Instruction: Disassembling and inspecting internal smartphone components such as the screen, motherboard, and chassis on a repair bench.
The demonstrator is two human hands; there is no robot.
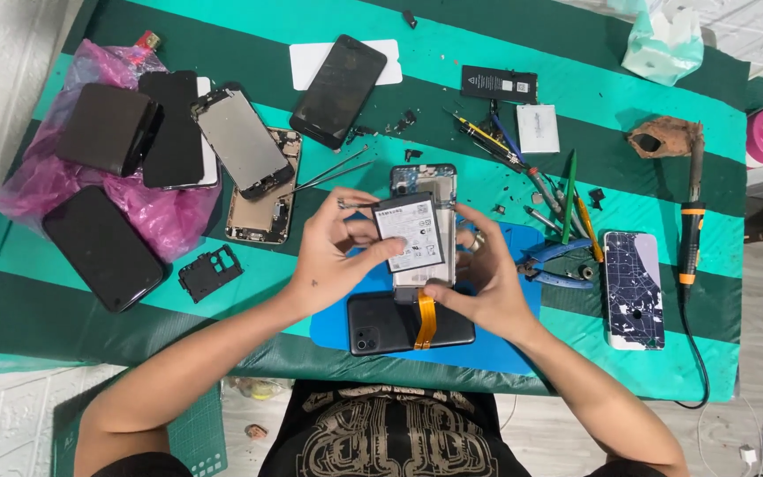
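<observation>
Holding a flat grey-and-white phone battery (pixel 409 233) just above an opened phone frame (pixel 426 185), over the blue work mat (pixel 505 344) at the middle of the tabletop (pixel 576 115). Left hand (pixel 333 256) clamped on the battery's left edge, thumb on the face, fingers behind. Right hand (pixel 479 283) closed on the right and lower edge, fingertips near the orange flex cable (pixel 425 320).

Recommended handling, judged from this position:
- Grip by the edges only; no bending, no pressing on the face of the cell.
- Keep level and square to the frame recess.
- Keep clear of the flex cable, which runs down across a dark phone back (pixel 390 325) lying on the mat; a pinched ribbon is the likely fault.
- Keep metal tools away from the cell: tweezers (pixel 333 172) just left of the frame, blue-handled pliers (pixel 558 265) and screwdrivers (pixel 496 141) to the right.

Further out: dismantled phones and screens (pixel 249 146) to the left, a soldering iron (pixel 691 238) at far right.
</observation>
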